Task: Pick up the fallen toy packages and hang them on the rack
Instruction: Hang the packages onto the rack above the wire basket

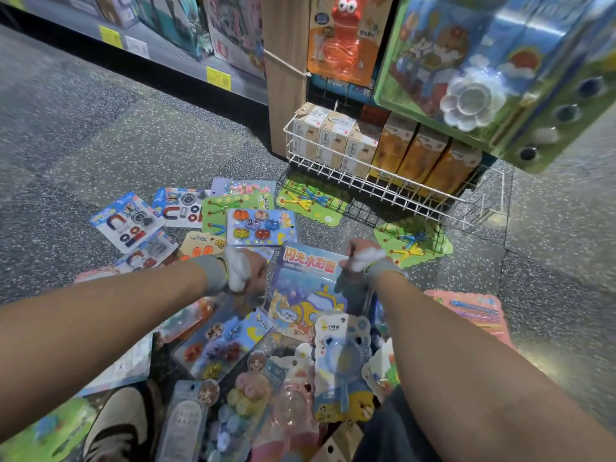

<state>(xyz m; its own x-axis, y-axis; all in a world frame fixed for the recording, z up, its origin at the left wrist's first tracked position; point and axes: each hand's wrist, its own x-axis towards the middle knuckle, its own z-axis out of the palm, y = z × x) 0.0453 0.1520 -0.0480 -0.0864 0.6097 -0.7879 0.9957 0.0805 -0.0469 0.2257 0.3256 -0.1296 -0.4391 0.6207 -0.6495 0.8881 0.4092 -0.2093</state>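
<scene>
Toy packages point(261, 226) lie strewn flat over the floor point(100, 145). The blue picture pack point(306, 288) sits in the middle of the heap, its long axis running away from the person, title end farthest. It lies between the two hands. The right grip point(358, 258) has its fingers curled at the pack's far right corner, and the left grip point(248, 271) is curled just beside its far left edge. Whether either actually pinches the card I cannot tell. The rack point(370, 208) stands beyond and to the right, so the right arm looks nearer to it.
</scene>
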